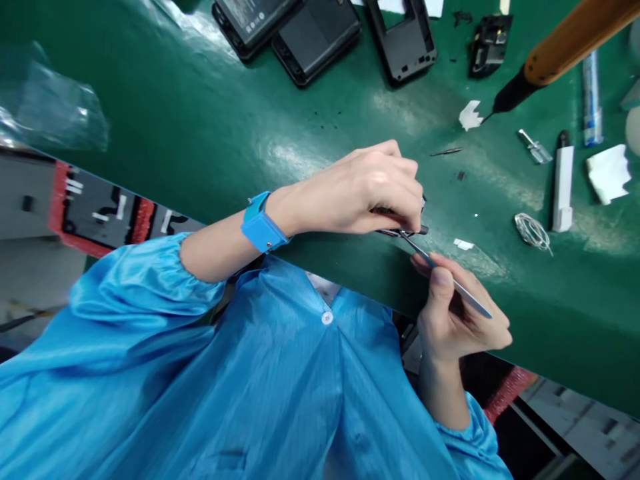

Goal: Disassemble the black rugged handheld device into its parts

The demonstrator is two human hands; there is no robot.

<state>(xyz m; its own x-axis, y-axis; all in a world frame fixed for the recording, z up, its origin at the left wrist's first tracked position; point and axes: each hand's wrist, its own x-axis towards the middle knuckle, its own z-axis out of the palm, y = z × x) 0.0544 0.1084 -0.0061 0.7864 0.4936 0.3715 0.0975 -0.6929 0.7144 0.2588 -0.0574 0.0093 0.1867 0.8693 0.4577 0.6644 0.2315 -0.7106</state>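
Note:
Near the table's front edge, my left hand (377, 190) is closed around a small dark part (423, 230). Most of that part is hidden under the fingers; only its lower edge and right end show. A blue strap is on the left wrist. My right hand (457, 310) pinches slim metal tweezers (457, 290) between thumb and fingers. Their narrow tip meets the lower edge of the dark part, just below the left fingertips, while the broad end points down to the right.
Black device housings (320, 40) lie at the back of the green table (200, 133). An orange-handled screwdriver (565, 57) juts in from the upper right. Rightward are a white-handled cutter (563, 183), a coil of wire (533, 232) and paper scraps (609, 173). A clear plastic bag (55, 103) lies left.

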